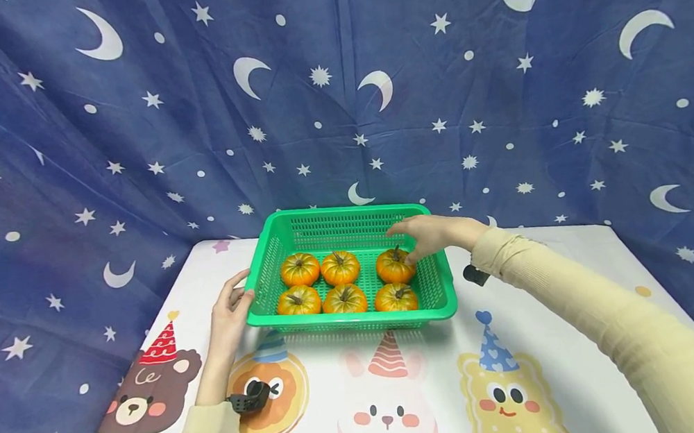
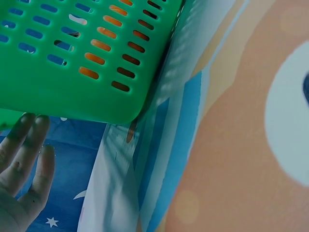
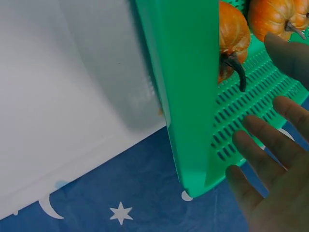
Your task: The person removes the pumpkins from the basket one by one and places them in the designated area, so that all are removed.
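Note:
A green plastic basket [image 1: 357, 319] holds several small orange pumpkins with dark stems, in a back row and a front row. My right hand [image 1: 429, 234] reaches in over the right rim, fingers spread, its thumb right at the back right pumpkin [image 1: 392, 269]. Below that one sits the front right pumpkin [image 1: 396, 298]. In the right wrist view the fingers [image 3: 270, 166] are apart from each other with nothing between them. At the basket's left end, my left hand [image 1: 230, 317] has its fingertips against the rim, the fingers [image 2: 36, 145] nearly straight in the left wrist view.
A white tablecloth [image 1: 453, 401] with printed cartoon animals and party hats lies under the basket. Behind the table hangs a dark blue curtain [image 1: 315, 143] with moons and stars. Each wrist wears a black camera, the left one [image 1: 250, 397] close above the cloth.

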Available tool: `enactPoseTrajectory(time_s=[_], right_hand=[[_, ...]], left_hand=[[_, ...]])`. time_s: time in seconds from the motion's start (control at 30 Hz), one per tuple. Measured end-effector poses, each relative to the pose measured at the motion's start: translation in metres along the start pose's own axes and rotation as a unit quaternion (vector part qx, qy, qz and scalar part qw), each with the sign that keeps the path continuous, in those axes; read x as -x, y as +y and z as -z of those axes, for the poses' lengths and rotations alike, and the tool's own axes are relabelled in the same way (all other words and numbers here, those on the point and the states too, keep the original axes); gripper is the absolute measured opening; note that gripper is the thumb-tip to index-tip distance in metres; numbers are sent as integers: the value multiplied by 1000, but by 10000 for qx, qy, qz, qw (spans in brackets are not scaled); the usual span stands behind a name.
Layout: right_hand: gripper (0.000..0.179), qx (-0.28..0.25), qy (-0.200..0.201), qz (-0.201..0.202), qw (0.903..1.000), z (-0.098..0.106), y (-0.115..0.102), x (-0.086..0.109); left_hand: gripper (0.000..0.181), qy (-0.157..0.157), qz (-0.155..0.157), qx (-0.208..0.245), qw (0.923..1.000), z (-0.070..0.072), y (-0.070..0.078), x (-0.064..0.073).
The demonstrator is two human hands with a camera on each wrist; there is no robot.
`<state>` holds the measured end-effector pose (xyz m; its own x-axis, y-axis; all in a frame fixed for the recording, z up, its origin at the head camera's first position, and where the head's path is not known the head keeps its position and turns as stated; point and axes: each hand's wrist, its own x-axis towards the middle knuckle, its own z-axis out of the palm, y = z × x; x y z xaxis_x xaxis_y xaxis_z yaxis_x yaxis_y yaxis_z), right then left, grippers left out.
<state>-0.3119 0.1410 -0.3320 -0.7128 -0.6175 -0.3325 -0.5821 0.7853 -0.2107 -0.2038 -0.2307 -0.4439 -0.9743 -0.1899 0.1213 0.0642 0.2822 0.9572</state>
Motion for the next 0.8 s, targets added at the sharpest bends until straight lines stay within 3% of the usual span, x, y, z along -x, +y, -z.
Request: enactPoseTrajectory(time_s=[0.3,0.5,0.8], right_hand=[[70,135,-454,41,9989,-8,1,-20],[73,136,-708,-157,9973,-13,-1,-30],[72,201,-803,-46,9966,-18,-4,-39]], left_hand=[[42,-6,97,-10,10000,0,-2,1],[43,-90,139,-15,9999,1,-1,1],[43,-80,150,77,9998,2,-1,1]])
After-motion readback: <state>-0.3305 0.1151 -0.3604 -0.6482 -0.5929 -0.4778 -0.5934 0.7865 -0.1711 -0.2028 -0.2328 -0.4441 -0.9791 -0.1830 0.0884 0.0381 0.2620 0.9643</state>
